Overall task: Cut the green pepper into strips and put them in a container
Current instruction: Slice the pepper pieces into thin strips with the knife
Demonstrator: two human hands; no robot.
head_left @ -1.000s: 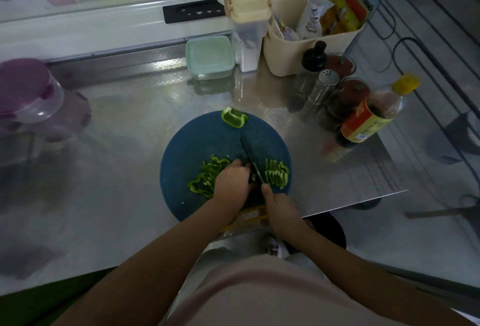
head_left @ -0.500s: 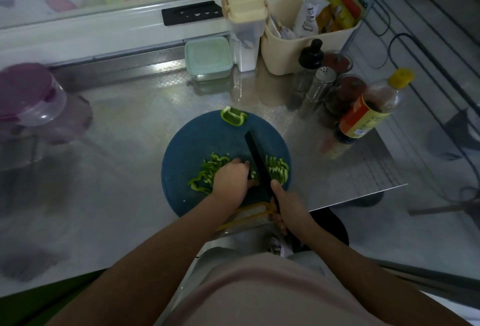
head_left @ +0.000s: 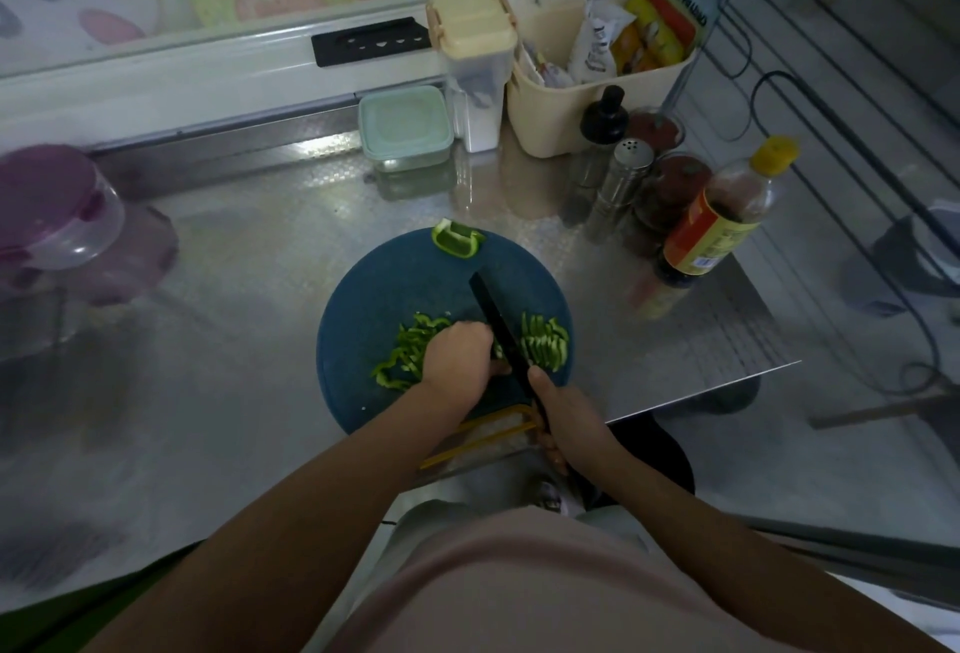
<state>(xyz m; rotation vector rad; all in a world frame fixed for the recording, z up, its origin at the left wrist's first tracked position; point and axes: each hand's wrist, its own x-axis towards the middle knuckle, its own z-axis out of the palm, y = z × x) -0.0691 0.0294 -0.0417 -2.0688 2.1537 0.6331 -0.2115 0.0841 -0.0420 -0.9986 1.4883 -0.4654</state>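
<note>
Our right hand (head_left: 563, 410) has drawn the knife (head_left: 501, 332) back, grip closed; our left hand (head_left: 457, 358) presses the pepper (head_left: 498, 352), so slicing continues.

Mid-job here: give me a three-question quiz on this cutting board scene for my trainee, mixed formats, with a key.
1. True or false: the right hand holds the black knife.
2. Multiple choice: where is the uncut pepper chunk? A) under the left hand B) at the far edge of the blue cutting board C) inside the mint-lidded container
3. Fill in: cut strips lie to the right of the blade, and a second pile lies to its ____.

Key: 1 true; 2 B; 3 left
</note>
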